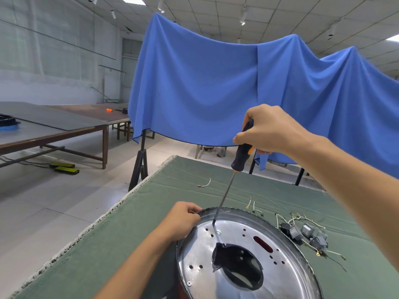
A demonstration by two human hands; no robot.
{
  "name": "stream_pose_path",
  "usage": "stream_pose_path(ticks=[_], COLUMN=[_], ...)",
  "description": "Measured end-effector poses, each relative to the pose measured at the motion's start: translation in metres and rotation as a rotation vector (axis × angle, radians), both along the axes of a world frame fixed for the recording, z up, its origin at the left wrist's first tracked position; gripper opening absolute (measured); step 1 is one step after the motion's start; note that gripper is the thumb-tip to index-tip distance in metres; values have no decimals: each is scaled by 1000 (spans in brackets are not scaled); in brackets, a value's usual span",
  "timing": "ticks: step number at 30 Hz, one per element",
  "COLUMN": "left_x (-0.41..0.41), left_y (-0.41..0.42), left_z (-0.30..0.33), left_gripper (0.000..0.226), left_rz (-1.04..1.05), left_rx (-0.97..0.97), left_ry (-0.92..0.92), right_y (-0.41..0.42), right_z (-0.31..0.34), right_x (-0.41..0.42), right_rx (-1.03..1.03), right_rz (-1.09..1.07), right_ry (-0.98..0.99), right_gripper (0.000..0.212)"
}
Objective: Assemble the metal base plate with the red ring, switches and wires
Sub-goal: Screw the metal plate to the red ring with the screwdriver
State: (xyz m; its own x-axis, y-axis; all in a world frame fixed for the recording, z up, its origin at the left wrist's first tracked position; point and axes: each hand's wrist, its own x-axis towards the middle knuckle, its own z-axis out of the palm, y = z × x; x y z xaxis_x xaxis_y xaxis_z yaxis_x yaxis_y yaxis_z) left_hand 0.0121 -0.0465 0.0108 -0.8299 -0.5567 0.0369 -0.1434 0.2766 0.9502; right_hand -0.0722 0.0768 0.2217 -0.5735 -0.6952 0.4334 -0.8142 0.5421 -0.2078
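Note:
A round shiny metal base plate with a large centre hole lies on the green-covered table, near its front. My left hand grips the plate's far-left rim. My right hand holds the black and orange handle of a screwdriver; its long shaft slants down to a screw on the plate's upper face. A second screw sits near the plate's lower left. Grey switches with white wires lie in a cluster just right of the plate. A red part shows through a slot.
Loose short wires lie on the green cloth: one far left, two behind the plate. The table's left edge runs diagonally. A blue cloth hangs behind. Long workbenches stand at the left.

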Motion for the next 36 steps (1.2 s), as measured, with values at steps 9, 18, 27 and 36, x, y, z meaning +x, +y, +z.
stream_pose_path(ticks=[9,18,27,36], left_x=[-1,-2,-3,3], left_y=[0,5,5,6], left_z=[-1,1,3,3], left_gripper=[28,62,46,47], left_rz=[-15,-121,-171,-100], left_rx=[-11,-254,-369,-211], left_ry=[17,-91,-268,-67], right_y=[-5,-7,-3,31], right_z=[-18,-24,15,-51], right_x=[-11,-16,-20,-43], right_rx=[-252,-253,-414,-721], right_rz=[44,61,14,-51], right_ry=[153,399,403,-470], right_gripper=[13,16,16,31])
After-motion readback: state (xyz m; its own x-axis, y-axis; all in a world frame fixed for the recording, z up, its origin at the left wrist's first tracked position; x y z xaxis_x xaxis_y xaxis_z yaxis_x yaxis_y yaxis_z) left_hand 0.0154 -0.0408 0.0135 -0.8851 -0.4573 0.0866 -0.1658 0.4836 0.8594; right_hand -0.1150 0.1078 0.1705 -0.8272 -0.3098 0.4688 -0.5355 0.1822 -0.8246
